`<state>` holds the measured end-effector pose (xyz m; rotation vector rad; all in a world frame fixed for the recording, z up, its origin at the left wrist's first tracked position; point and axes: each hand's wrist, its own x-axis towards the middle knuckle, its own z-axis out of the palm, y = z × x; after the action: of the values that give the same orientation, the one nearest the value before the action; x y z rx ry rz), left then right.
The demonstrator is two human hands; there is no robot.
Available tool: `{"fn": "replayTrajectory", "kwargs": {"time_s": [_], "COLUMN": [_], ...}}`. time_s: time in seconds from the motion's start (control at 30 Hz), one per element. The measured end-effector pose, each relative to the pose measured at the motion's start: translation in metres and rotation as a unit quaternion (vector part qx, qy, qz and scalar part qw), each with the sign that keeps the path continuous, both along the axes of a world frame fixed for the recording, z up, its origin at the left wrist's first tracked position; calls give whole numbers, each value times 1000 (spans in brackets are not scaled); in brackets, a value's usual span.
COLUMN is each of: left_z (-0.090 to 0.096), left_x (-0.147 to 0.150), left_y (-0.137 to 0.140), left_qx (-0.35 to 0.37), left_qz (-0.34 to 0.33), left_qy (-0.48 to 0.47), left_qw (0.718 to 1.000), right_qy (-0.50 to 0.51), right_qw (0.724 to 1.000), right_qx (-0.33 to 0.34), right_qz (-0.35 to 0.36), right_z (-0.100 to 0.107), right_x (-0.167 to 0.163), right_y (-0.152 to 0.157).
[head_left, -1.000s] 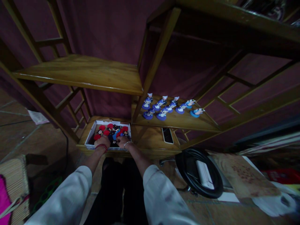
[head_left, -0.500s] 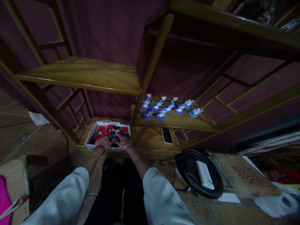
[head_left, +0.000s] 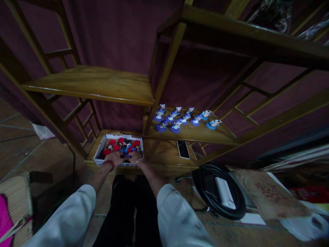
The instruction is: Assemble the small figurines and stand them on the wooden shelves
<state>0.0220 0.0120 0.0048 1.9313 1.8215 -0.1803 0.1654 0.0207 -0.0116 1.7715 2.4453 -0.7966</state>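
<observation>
A shallow white cardboard box [head_left: 99, 151] on the low shelf holds several small figurines with red round bases [head_left: 112, 142], and a blue one [head_left: 126, 147] lies among them. Over the box's near side, my left hand [head_left: 114, 158] and my right hand [head_left: 134, 157] meet at a small figurine with a purple base [head_left: 127, 155]. The fingers of both hands close on it from either side, partly hiding it. A red bead bracelet circles my left wrist; a silver bangle is on my right.
Several purple-based figurines [head_left: 175, 126] and two blue-based ones [head_left: 213, 124] stand on the right shelf [head_left: 190, 133]. Below lies a phone [head_left: 183, 149]. A stool with a black round rim [head_left: 240, 209] is at the right. A wooden shelf [head_left: 95, 84] overhangs the box.
A purple-based figurine now shows between my hands, where half a second ago my fingers were among the figurines in the box. My hands have drawn slightly closer together.
</observation>
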Motion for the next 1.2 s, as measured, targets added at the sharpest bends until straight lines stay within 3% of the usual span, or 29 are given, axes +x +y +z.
{"fn": "replayTrajectory", "kwargs": {"time_s": [0.23,0.43,0.83,1.2], "left_z": [-2,-6,-8,-12], "left_x": [-1,3,3,3], "left_y": [2,3,3,5], "left_qx": [6,32,41,51], "left_qz": [8,61,74,78], "left_qy": [-8,20,20,17], "left_qw": [1000,997,996,996], "right_qy": [45,23,-24,16], "right_qw": [999,983,991,989], "right_qx": [16,104,22,48], "right_qz": [3,-151,-132,-136], "right_z": [1,-7,-9,-7], "right_x": [2,3,-6,-5], "right_y": [1,10,14,10]}}
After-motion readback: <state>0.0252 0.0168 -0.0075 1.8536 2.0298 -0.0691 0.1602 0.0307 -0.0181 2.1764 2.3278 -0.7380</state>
